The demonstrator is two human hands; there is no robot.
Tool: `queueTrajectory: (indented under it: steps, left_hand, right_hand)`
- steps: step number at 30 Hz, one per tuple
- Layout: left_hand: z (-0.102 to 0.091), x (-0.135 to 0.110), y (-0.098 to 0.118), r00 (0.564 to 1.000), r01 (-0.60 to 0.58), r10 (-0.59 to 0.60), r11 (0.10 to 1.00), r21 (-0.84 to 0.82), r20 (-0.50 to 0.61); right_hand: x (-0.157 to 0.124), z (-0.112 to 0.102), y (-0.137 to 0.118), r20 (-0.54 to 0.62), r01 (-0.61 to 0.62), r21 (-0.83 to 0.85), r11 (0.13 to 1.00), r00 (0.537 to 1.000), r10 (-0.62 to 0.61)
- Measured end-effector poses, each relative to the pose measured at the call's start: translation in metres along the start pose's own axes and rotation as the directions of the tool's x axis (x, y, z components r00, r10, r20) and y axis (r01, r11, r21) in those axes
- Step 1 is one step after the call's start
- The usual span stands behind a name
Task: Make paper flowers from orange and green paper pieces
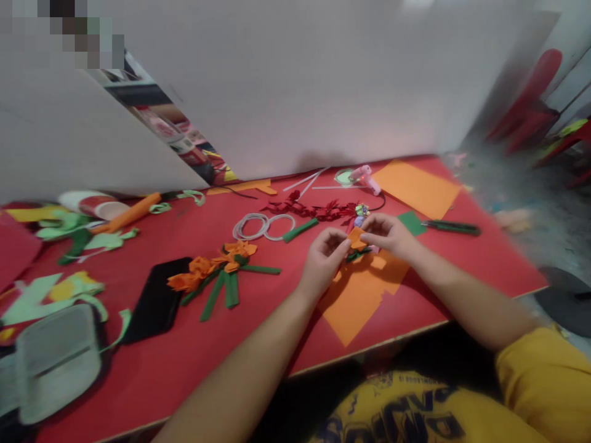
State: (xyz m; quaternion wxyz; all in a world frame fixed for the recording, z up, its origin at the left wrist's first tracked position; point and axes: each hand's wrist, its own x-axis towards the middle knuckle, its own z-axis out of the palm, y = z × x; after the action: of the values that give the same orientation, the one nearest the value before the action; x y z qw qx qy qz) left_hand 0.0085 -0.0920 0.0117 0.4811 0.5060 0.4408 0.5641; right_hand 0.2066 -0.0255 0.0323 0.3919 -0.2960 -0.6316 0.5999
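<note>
Between my left hand (325, 255) and my right hand (384, 232) is a small orange paper piece (356, 238), pinched at its edges by the fingers of both. Its exact shape is partly covered by my fingertips. Under my hands lie orange paper sheets (353, 301) with cut edges, and a bit of dark green shows just below the held piece. To the left of my left hand, several orange paper flowers (201, 271) with green strip stems (231, 289) rest on the red table (258, 344).
A pink glue gun (365, 178) lies at the back beside an orange sheet (418, 187). A cutter knife (452, 227) is at the right. Red paper flowers (318, 208), pale rings (252, 227), a black phone-like slab (159, 300) and a grey case (60, 363) stand leftward.
</note>
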Motion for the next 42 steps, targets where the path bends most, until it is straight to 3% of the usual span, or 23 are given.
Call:
queueTrajectory:
  steps: [7,14,19,24,31,42]
  left_hand:
    - [0.000,-0.001,-0.007,0.997,-0.077,0.076,0.995,0.057,0.024]
    - [-0.001,-0.002,-0.003,0.990,-0.136,0.139,0.985,0.102,-0.028]
    - [-0.006,0.000,0.004,0.956,-0.294,0.267,0.883,0.367,0.123]
    - [-0.008,0.001,0.002,0.941,-0.339,0.319,0.858,0.387,0.116]
    - [-0.008,0.003,-0.002,0.975,-0.217,0.222,0.931,0.293,0.016]
    - [-0.002,0.002,0.001,0.999,-0.015,0.018,0.998,0.065,-0.046]
  right_hand:
    - [0.001,0.006,0.006,-0.101,0.023,0.004,1.000,0.995,-0.022]
    - [0.000,0.006,0.002,-0.094,-0.009,-0.001,1.000,0.996,0.009]
    - [-0.001,0.004,0.000,-0.094,-0.050,-0.008,0.999,0.994,0.049]
    - [0.000,0.001,0.002,-0.091,0.019,-0.012,1.000,0.996,-0.020]
    - [-0.001,0.002,0.007,0.034,0.091,0.028,0.995,0.995,-0.092]
    - [-0.004,0.007,0.007,-0.047,0.127,-0.248,0.961,0.989,-0.143]
